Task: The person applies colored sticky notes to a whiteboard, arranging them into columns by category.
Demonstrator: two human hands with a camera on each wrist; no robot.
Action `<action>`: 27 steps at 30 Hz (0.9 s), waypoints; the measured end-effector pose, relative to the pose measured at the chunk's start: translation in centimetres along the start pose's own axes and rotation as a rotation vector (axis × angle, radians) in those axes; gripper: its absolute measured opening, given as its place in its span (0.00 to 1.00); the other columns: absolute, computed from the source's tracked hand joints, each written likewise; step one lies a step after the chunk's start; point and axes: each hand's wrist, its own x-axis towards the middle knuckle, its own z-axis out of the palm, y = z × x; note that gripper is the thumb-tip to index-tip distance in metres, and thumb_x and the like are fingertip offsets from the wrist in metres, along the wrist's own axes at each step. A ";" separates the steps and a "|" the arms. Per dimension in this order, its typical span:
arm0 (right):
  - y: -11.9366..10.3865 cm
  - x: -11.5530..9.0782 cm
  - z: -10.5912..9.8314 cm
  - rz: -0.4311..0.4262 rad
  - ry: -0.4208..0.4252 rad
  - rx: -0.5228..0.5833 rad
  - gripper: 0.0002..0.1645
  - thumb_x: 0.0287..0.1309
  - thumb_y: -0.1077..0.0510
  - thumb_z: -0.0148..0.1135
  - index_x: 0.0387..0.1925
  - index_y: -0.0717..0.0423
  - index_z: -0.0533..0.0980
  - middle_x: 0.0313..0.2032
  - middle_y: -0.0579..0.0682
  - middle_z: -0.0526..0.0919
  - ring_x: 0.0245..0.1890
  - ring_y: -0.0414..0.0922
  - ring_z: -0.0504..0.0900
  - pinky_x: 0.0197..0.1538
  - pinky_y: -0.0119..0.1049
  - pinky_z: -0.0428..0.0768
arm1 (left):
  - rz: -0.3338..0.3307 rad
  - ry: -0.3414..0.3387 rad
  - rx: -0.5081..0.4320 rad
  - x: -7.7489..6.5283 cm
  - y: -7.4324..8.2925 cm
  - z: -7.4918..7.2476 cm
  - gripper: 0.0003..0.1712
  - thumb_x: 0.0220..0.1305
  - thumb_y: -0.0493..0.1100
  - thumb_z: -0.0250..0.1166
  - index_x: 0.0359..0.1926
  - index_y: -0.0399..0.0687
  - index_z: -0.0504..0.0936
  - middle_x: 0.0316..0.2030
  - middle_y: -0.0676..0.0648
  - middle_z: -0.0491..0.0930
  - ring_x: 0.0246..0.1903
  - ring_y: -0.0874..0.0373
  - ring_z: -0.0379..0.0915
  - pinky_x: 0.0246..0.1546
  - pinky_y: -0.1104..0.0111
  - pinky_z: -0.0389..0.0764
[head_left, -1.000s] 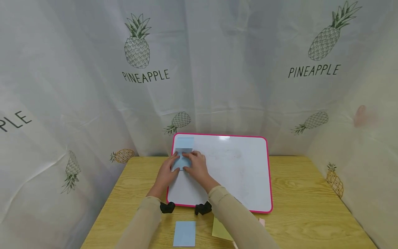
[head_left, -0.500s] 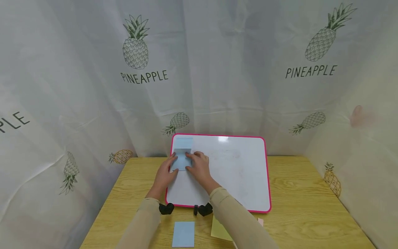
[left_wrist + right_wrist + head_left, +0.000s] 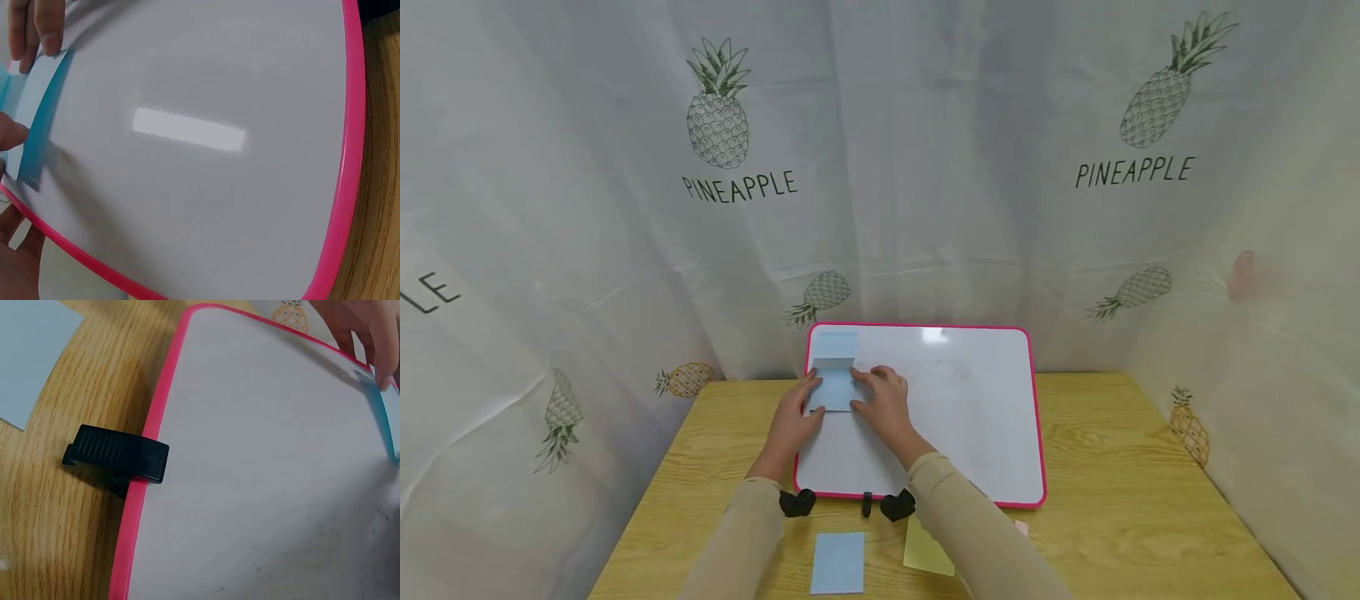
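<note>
A blue sticky note [image 3: 831,392] lies near the upper left of a whiteboard [image 3: 955,417] with a pink frame, below another blue note [image 3: 835,343]. Its top strip bends up. In the left wrist view its lower edge stands off the board and casts a shadow. My left hand [image 3: 792,423] is at the note's left side, thumb on the lower edge, other fingers by the board's left frame. At the right side is my right hand [image 3: 886,407], its fingers spread and fingertips at the note's edge. Neither hand curls round anything.
A black clip [image 3: 119,453] grips the board's near edge. On the wooden table [image 3: 1120,483] in front lie a blue paper [image 3: 837,563], a yellow paper [image 3: 927,550] partly under the right sleeve, and a bit of pink paper [image 3: 1021,527]. A pineapple-print curtain [image 3: 917,167] hangs behind.
The right hand has slid rightward from the note's middle to its right edge. The left hand has drawn slightly outward, so more of the note shows. The view has shifted a little.
</note>
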 end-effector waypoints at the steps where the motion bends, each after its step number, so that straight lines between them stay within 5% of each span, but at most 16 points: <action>1: 0.0 0.0 0.0 0.002 0.000 0.001 0.33 0.48 0.55 0.77 0.59 0.45 0.79 0.52 0.47 0.80 0.60 0.49 0.66 0.56 0.48 0.66 | 0.010 0.001 -0.001 0.0 0.0 0.0 0.31 0.63 0.37 0.65 0.67 0.46 0.70 0.72 0.51 0.58 0.71 0.47 0.51 0.66 0.51 0.59; 17: -0.4 -1.2 -0.6 0.004 -0.010 0.111 0.31 0.46 0.52 0.78 0.55 0.45 0.81 0.51 0.49 0.78 0.54 0.49 0.67 0.51 0.47 0.69 | 0.041 0.016 -0.020 -1.2 0.8 0.1 0.31 0.60 0.35 0.66 0.65 0.43 0.72 0.72 0.43 0.57 0.71 0.42 0.50 0.65 0.48 0.59; 27: -1.0 -3.2 -0.9 -0.013 -0.053 0.215 0.24 0.47 0.54 0.78 0.50 0.43 0.84 0.48 0.46 0.77 0.53 0.48 0.70 0.51 0.47 0.73 | 0.075 0.065 0.014 -3.6 0.9 -0.6 0.30 0.57 0.35 0.69 0.62 0.43 0.74 0.69 0.40 0.63 0.69 0.40 0.54 0.64 0.44 0.58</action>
